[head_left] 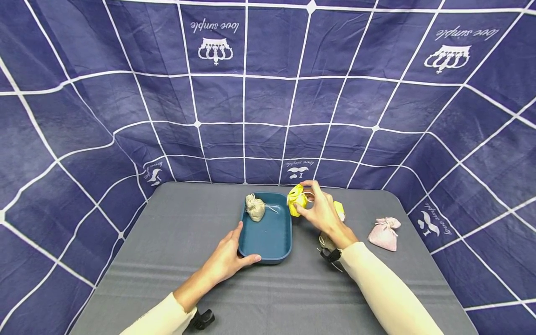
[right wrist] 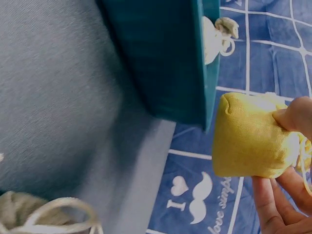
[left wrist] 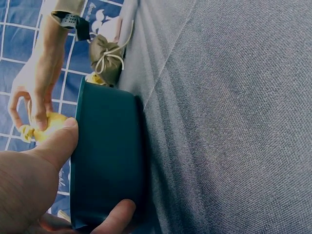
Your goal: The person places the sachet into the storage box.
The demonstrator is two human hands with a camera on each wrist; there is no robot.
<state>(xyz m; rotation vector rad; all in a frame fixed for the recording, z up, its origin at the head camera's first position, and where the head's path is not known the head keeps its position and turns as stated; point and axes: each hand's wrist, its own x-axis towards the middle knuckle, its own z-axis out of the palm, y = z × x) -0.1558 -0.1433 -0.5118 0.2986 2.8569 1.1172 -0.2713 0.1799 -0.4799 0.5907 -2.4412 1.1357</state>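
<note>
A small yellow drawstring pouch point(head_left: 296, 200) is pinched between the thumb and fingers of my right hand point(head_left: 322, 211). In the head view it is at the right far corner of a teal plastic box point(head_left: 268, 242); the right wrist view shows the pouch point(right wrist: 248, 136) raised above the table. My left hand point(head_left: 226, 256) grips the box's near left corner, the thumb point(left wrist: 58, 141) at the rim and a finger lower on the wall. Inside the box, toward the far left, lies a beige drawstring pouch point(head_left: 255, 208) with a loose white cord.
Right of the box, another yellow pouch point(head_left: 339, 211) and a brownish pouch point(left wrist: 106, 58) are partly hidden by my right arm in the head view. A pink pouch point(head_left: 384, 233) lies farther right on the grey table point(head_left: 167, 232). Blue gridded cloth point(head_left: 268, 102) surrounds the back and sides.
</note>
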